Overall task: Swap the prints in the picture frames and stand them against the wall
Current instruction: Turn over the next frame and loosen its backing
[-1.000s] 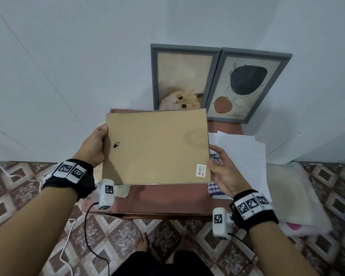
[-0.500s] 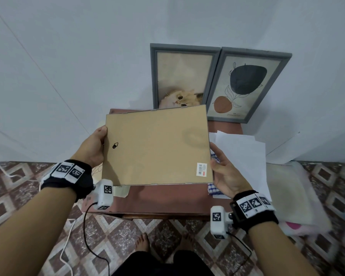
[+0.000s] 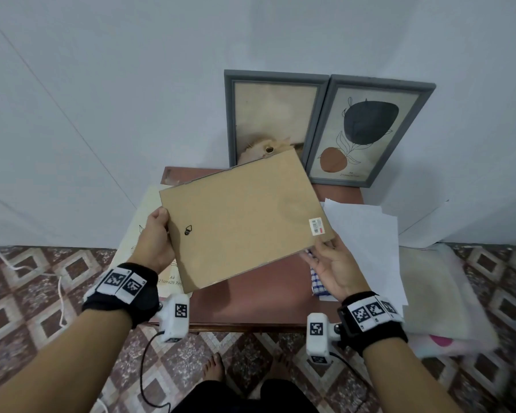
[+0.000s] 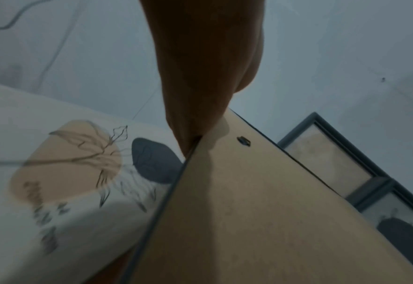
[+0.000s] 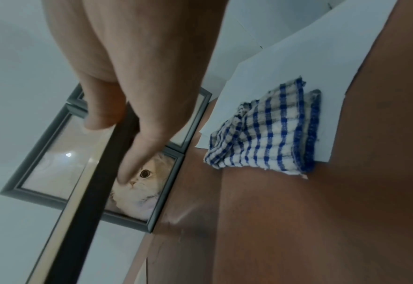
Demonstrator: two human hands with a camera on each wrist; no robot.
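I hold a picture frame (image 3: 242,216) back side up over the table; its brown backing has a small hanger hook and a barcode sticker. My left hand (image 3: 161,225) grips its left edge, thumb on top, which the left wrist view shows close up (image 4: 195,124). At the frame's near right corner my right hand (image 3: 325,251) has its fingers underneath; in the right wrist view the thumb and a finger pinch the dark edge (image 5: 120,138). A loose leaf print (image 4: 66,163) lies under the frame's left side. Two grey frames lean on the wall: a cat print (image 3: 271,120) and an abstract leaf print (image 3: 367,129).
The reddish-brown table (image 3: 251,302) is small and stands against the white wall. White paper sheets (image 3: 367,234) and a blue checked cloth (image 5: 268,134) lie on its right side. Pale bedding (image 3: 435,293) sits on the tiled floor to the right, and a cable (image 3: 60,293) to the left.
The held frame has turned anticlockwise; its right end swung toward the wall and now covers more of the cat print. My right hand slid to the near right corner.
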